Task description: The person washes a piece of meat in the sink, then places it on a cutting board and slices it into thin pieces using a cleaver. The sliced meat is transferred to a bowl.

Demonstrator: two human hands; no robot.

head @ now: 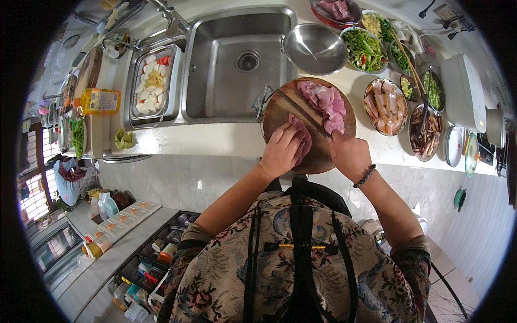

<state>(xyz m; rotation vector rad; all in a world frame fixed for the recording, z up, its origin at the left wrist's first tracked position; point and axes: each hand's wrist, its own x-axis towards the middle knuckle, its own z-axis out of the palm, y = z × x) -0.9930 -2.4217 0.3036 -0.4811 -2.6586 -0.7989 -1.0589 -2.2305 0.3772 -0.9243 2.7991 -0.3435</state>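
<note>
A round wooden cutting board [319, 161] lies at the counter's front edge, right of the sink. My left hand [279, 152] presses on a small piece of raw meat [303, 145] at the board's left side. In my right hand [350, 156] is a kitchen knife [303, 113], its dark blade slanting up and left across the board; the handle is hidden in my fist. Beyond the blade rests a larger chunk of raw pink meat [323, 101], its lower end close to my right knuckles. The blade lies between the two pieces of meat.
A steel sink [218, 89] is left of the board, with a container of cut white vegetables [151, 91] beyond it. A steel pan [316, 48] stands behind the board. Rightward are plates of sliced meat [385, 105], green peppers [363, 50] and brown strips [425, 131].
</note>
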